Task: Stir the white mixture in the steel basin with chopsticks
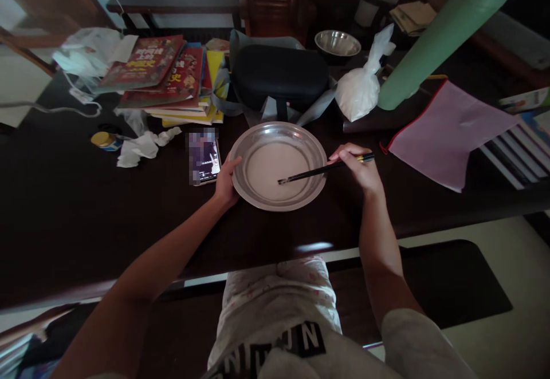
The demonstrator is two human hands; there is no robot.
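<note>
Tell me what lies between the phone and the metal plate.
Only the left hand, gripping the rim of the metal plate, beside the phone. The head view shows dark table otherwise.

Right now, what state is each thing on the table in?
metal pan: flat on the table, holding a pale batter.
chopsticks: tips in the batter, tilted.
right hand: closed on the chopsticks.
left hand: gripping the pan's rim.
phone: lying flat, screen lit.
black case: closed.
plastic bag: tied shut, white contents.
small steel bowl: upright.
books: stacked, closed.
</note>
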